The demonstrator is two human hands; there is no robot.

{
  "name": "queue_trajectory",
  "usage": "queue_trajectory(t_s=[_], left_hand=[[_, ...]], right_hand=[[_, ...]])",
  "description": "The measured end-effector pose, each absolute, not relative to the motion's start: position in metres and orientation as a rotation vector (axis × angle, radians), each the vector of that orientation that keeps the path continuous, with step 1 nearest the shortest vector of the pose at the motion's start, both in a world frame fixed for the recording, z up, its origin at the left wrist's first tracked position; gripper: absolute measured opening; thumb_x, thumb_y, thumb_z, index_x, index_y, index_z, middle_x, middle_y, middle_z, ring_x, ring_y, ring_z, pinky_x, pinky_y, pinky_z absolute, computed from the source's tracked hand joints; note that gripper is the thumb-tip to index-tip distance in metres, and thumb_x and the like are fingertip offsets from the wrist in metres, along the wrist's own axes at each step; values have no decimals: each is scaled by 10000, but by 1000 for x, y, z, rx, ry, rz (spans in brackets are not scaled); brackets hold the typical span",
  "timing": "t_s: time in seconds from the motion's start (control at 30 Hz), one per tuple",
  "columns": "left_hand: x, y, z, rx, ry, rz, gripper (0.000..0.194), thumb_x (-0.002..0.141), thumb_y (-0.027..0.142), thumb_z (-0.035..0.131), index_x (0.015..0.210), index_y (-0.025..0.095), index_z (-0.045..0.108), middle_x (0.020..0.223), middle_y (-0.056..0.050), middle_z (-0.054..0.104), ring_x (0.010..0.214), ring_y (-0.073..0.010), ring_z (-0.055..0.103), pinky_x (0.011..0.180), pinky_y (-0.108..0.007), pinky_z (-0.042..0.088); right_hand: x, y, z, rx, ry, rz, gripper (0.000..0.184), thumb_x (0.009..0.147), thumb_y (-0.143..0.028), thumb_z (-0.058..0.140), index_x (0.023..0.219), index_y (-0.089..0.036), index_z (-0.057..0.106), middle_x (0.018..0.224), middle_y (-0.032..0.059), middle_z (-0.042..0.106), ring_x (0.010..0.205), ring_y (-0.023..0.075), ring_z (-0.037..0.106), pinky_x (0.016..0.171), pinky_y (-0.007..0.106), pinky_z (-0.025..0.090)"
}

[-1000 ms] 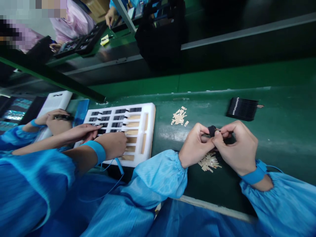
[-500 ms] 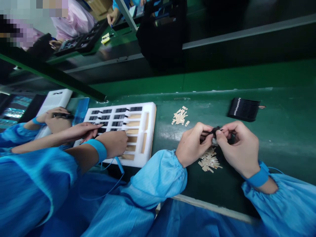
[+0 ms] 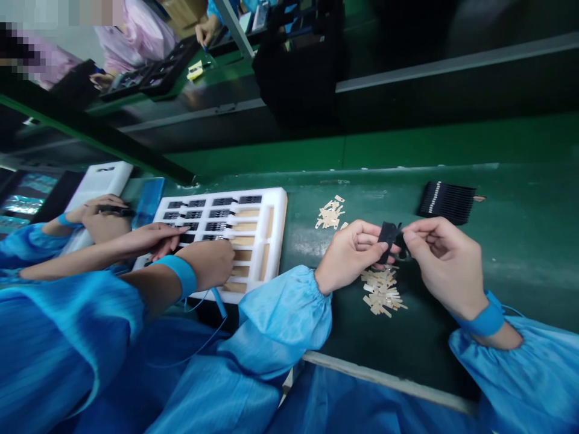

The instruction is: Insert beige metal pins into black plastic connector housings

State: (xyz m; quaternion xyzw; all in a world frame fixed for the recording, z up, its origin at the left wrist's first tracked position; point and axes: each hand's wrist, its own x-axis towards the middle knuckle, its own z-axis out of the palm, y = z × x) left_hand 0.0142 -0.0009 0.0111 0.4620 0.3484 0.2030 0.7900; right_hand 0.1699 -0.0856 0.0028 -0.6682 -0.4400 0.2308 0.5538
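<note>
Far left: co-worker's hands [image 3: 149,241] in blue sleeves reach over white foam tray [image 3: 275,241]; its slots hold black parts and tan strips. We sit right of it at green surface [image 3: 520,253]. Our left hand [image 3: 350,253], fingers pressed together, pinches small black part [image 3: 386,234] just above surface. Our right hand [image 3: 446,265] meets part's right edge, fingertips closed on it. Tan strip pile [image 3: 382,292] lies directly beneath, second small pile [image 3: 330,214] farther off. Black part stack [image 3: 446,202] rests far right, well apart.
</note>
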Motion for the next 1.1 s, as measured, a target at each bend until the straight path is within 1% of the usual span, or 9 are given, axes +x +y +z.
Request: queue_trajectory(t_s=[0.17, 0.27, 0.37, 0.57, 0.7, 0.83, 0.93, 1.0, 1.1], left_hand=[[13, -1, 9, 1004, 714, 419, 545, 715, 487, 886, 1001, 146, 573, 871, -85, 776, 738, -162, 750, 638, -228, 572], [13, 0, 9, 1031, 698, 408, 523, 742, 486, 869, 1019, 147, 581, 884, -86, 776, 749, -164, 749, 650, -233, 569], [11, 2, 11, 1038, 681, 407, 504, 789, 486, 833, 1083, 152, 597, 917, -87, 776, 726, -150, 734, 628, -229, 558], [4, 5, 14, 919, 581, 350, 442, 837, 429, 803, 1141, 151, 643, 873, -52, 746, 641, -112, 696, 578, -203, 540], [3, 5, 12, 832, 531, 333, 452, 841, 409, 803, 1176, 145, 654, 876, -51, 733, 633, -100, 686, 568, -189, 532], [4, 5, 11, 807, 555, 323, 479, 822, 398, 823, 1190, 141, 654, 854, -47, 725, 628, -98, 681, 568, -185, 527], [3, 7, 11, 790, 573, 303, 496, 811, 399, 831, 1199, 140, 664, 866, -48, 718, 630, -90, 673, 559, -176, 518], [2, 9, 12, 780, 581, 287, 497, 808, 394, 834, 1204, 140, 674, 872, -45, 713, 622, -78, 661, 544, -164, 504], [1, 11, 12, 772, 595, 273, 478, 808, 384, 835, 1192, 138, 691, 853, -36, 707, 596, -62, 641, 517, -147, 483]], right_hand=[[169, -83, 6, -1509, -1009, 673, 110, 883, -295, 707, 821, -216, 664, 728, 10, 681, 601, 148, 650, 538, 247, 526], [169, -83, 7, -1508, -1001, 701, 121, 888, -299, 714, 824, -216, 653, 707, -1, 671, 569, 136, 638, 519, 234, 514], [170, -83, 8, -1463, -982, 732, 143, 902, -311, 717, 826, -213, 647, 689, -9, 665, 555, 124, 633, 518, 223, 510], [175, -85, 7, -1295, -990, 993, 203, 940, -396, 720, 914, -211, 640, 667, -15, 656, 573, 121, 616, 544, 225, 515], [172, -88, 8, -1225, -967, 1055, 178, 965, -383, 705, 970, -224, 625, 759, 2, 685, 656, 124, 652, 607, 227, 539], [166, -87, 10, -1190, -929, 1067, 204, 926, -367, 757, 983, -240, 607, 780, -4, 684, 695, 139, 685, 637, 242, 568], [168, -87, 10, -1205, -965, 1058, 174, 942, -361, 733, 976, -235, 619, 803, 7, 682, 712, 144, 677, 651, 255, 567], [171, -87, 9, -1256, -999, 976, 136, 951, -341, 713, 979, -232, 638, 823, 14, 677, 717, 143, 659, 664, 262, 558], [175, -86, 9, -1348, -1015, 741, 86, 942, -284, 710, 997, -236, 663, 866, 19, 663, 740, 147, 628, 690, 276, 543]])
